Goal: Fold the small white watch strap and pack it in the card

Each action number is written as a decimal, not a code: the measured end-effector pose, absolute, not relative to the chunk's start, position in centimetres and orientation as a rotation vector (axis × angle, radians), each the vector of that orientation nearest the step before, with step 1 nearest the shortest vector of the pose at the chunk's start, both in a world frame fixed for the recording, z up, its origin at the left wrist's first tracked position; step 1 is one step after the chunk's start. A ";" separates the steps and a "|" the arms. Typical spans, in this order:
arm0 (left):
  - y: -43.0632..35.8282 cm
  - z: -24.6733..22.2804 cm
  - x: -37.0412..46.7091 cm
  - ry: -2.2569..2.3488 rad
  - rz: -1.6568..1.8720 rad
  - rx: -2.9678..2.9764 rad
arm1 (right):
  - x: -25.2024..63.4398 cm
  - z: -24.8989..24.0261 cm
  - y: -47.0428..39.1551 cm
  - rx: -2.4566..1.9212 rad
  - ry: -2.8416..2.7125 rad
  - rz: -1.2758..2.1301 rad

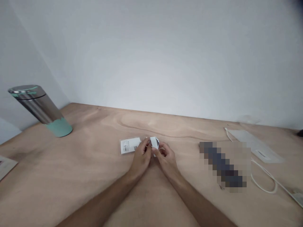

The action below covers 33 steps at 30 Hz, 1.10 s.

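Banded white coil [154,142] gripped from both sides

Left hand [142,154] and right hand [167,157] grasp the coil between them with bent fingers, over the wooden tabletop [99,176]. Just left of the left hand lies a clear packet with a barcoded white card [129,145]. Farther left stands a steel flask with a mint-green base [44,110]. Well right of the right hand are a blurred-out dark object [222,164], a translucent sleeve [251,142] and a loose white cable [271,192].
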<state>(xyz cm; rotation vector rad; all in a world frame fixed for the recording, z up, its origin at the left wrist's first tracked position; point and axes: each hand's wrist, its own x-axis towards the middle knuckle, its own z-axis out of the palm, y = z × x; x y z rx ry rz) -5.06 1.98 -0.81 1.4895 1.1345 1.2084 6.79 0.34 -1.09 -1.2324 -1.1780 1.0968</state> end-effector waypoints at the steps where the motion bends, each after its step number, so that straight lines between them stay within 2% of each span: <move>1: 1.9 -0.8 -5.0 1.129 1.206 1.491 | 6.7 -1.1 0.3 -1.228 -1.164 1.099; 10: 0.8 -0.1 -4.4 1.057 1.045 1.599 | 6.6 -0.7 0.0 -1.251 -0.918 1.165; 16: 1.0 -0.1 -4.4 1.189 1.065 1.686 | 6.4 -0.5 -0.1 -1.224 -0.924 1.141; 26: 0.7 -0.4 -4.3 1.309 1.112 1.693 | 6.4 -0.5 -3.4 -1.263 -1.022 0.889; 33: 0.2 -0.5 -3.8 1.395 1.142 1.677 | 5.6 -1.6 -5.3 -1.333 -0.999 0.955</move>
